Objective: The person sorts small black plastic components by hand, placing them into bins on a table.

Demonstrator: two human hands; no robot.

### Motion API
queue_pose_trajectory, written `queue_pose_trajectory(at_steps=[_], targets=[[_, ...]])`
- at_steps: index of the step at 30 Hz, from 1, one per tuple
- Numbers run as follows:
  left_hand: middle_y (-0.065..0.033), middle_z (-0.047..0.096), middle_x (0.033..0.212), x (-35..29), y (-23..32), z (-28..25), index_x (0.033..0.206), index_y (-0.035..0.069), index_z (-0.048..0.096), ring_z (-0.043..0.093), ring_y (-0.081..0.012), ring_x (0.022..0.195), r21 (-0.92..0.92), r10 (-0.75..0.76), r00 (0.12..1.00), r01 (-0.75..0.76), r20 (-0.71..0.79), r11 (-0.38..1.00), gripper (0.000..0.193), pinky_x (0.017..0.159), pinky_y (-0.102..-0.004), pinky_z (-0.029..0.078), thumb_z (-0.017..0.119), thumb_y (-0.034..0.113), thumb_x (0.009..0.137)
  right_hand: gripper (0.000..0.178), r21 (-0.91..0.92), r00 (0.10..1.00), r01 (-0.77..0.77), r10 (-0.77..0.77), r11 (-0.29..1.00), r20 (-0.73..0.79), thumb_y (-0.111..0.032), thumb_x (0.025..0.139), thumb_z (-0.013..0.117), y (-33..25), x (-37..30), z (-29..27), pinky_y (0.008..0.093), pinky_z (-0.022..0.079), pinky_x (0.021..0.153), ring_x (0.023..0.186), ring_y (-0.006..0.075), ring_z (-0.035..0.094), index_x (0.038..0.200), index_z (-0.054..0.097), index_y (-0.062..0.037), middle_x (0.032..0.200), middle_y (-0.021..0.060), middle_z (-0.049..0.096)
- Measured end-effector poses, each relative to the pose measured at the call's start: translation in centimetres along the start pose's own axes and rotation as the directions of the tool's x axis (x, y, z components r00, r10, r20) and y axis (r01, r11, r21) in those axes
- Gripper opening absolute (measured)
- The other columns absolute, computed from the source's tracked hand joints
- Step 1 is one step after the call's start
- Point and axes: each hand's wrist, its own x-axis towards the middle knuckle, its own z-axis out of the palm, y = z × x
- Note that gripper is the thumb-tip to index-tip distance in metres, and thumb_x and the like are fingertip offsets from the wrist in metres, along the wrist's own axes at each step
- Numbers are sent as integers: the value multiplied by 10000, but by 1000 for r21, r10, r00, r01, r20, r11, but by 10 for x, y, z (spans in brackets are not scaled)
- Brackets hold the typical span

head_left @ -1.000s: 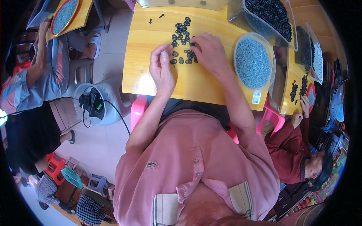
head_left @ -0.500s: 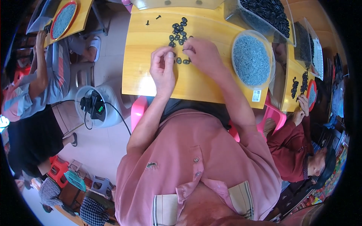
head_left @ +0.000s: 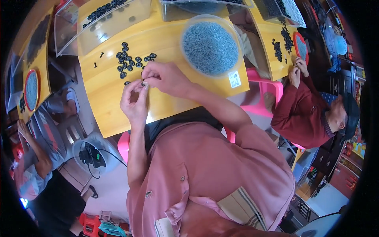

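Observation:
My left hand (head_left: 135, 103) is closed in a pinch on a small black oval piece (head_left: 144, 83), mostly covered by the fingers. My right hand (head_left: 169, 79) meets it at the fingertips, thumb and forefinger pinched together; anything between them is too small to make out. Just beyond the hands, several loose black oval pieces (head_left: 128, 59) with holes lie on the yellow table (head_left: 106, 104). Two small black screws, one (head_left: 102, 55) farther off and another (head_left: 95, 64) nearer, lie to their left. A round clear tub (head_left: 182, 49) full of silvery screws (head_left: 211, 47) stands right of my hands.
Clear bins, one (head_left: 114, 29) at the far left and another (head_left: 197, 12) at the back, hold black parts. At the right, a person in dark red (head_left: 304, 106) works at another table. Someone in grey (head_left: 47, 134) sits left, near a white bucket (head_left: 79, 148) holding a black device.
The view has swung, so the table appears turned and the tub nearer the middle. My right hand has left the loose pieces and joined my left hand at the fingertips.

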Motion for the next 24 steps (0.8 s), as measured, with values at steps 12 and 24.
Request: queue_pose_trajectory(at_steps=[12, 24], targets=[[-55, 620, 944, 1, -1, -1, 989, -23, 671, 549, -91, 789, 51, -48, 999, 49, -13, 998, 168, 735, -209, 460, 679, -72, 828, 136, -134, 999, -34, 30, 990, -37, -136, 830, 632, -15, -35, -44, 360, 513, 691, 769, 271, 669, 895, 642, -16, 828, 131, 679], [-70, 638, 954, 2, -7, -3, 911, -7, 683, 551, -78, 764, -10, -30, 1000, 29, -8, 1000, 112, 684, -192, 443, 688, -73, 821, 119, -631, 881, -222, -124, 743, -457, -126, 828, 654, 9, -42, -155, 383, 501, 711, 816, 302, 646, 910, 692, -49, 871, 130, 665]])
